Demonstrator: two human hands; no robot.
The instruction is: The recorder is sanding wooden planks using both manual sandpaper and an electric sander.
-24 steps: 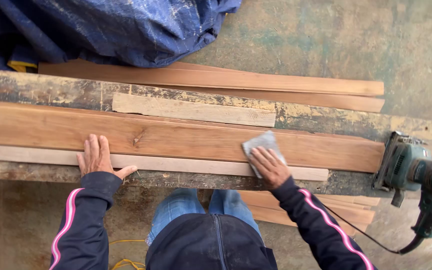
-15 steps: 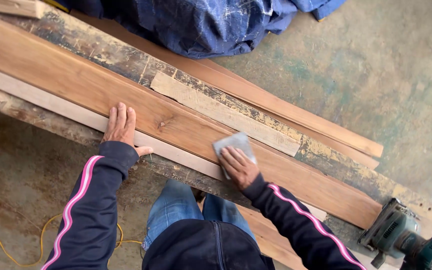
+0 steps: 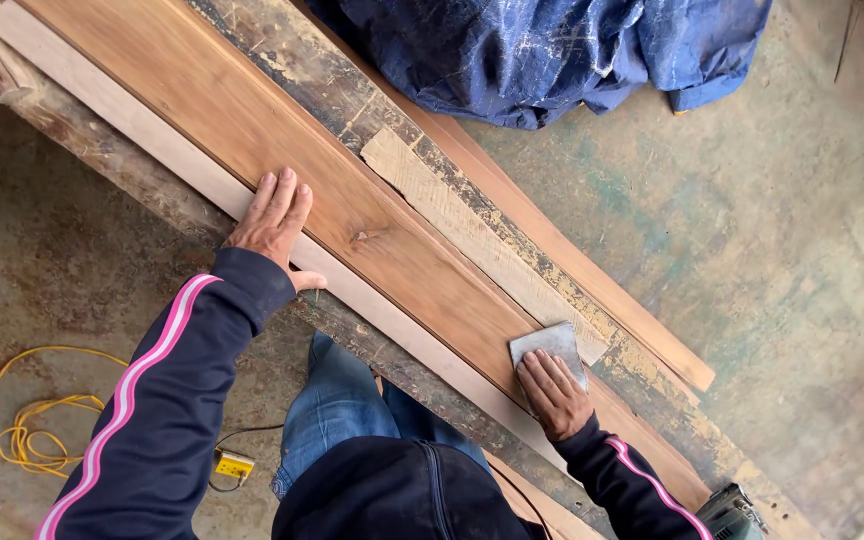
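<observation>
Sandpaper point(image 3: 550, 345), a grey square sheet, lies flat on the wide brown plank point(image 3: 282, 160), near the plank's lower right stretch; the right hand point(image 3: 552, 392) presses on it from the near side, fingers stretched out side by side over the sheet's near half, palm down, not curled around anything; the far edge of the sheet sticks out past the fingertips. The plank runs slantwise from the upper left to the lower right along a worn, paint-flecked bench point(image 3: 282, 75); a small dark knot shows in its grain between the two hands. The left hand point(image 3: 272, 222) rests flat and open on the plank well up from the sandpaper, fingers together and pointing away from the person, thumb splayed out toward the near side over a pale narrow strip point(image 3: 132, 130) that lies just beside the plank along its near edge; this hand grasps nothing, it only bears down on the wood. Both arms wear dark sleeves with a pink and white stripe. On the far side of the plank a short rough pale board point(image 3: 472, 235) lies on the bench, and beyond it a long thin brown batten point(image 3: 592, 290) runs the same way. A crumpled blue tarp point(image 3: 552, 50) sits on the floor at the top; a yellow cord point(image 3: 22, 430) coils on the floor at the lower left.
</observation>
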